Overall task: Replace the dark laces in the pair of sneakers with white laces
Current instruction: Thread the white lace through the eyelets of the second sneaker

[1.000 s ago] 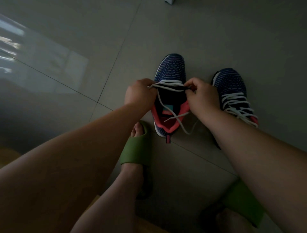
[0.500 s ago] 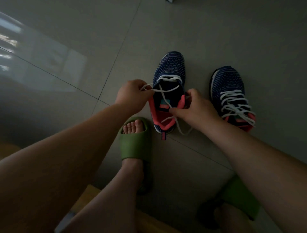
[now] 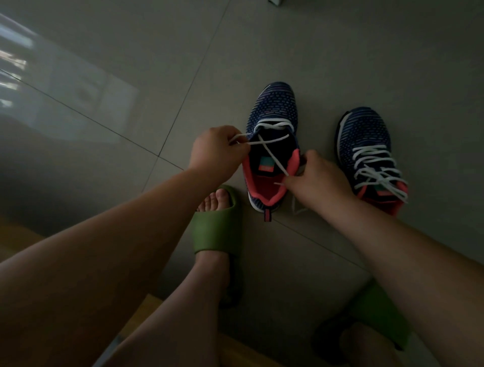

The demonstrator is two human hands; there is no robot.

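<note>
Two navy knit sneakers with coral lining stand on the grey tiled floor. The left sneaker [image 3: 272, 110] has a white lace [image 3: 272, 154] through its lowest eyelets only, crossing over the open tongue. My left hand [image 3: 217, 152] pinches one end of that lace at the shoe's left edge. My right hand [image 3: 314, 180] pinches the other end beside the coral collar on the shoe's right side. The right sneaker [image 3: 366, 138] is fully laced in white, its loose ends lying over the tongue.
My feet in green slides rest close by, one [image 3: 214, 230] just left of the sneaker's heel, the other [image 3: 372, 314] at the lower right. A wooden edge [image 3: 146, 309] shows at the bottom. A small pale object [image 3: 275, 2] sits at the top edge.
My right hand has dropped from the front eyelets to the shoe's collar, drawing its lace end diagonally across the tongue. My left hand shifted slightly left with its lace end.
</note>
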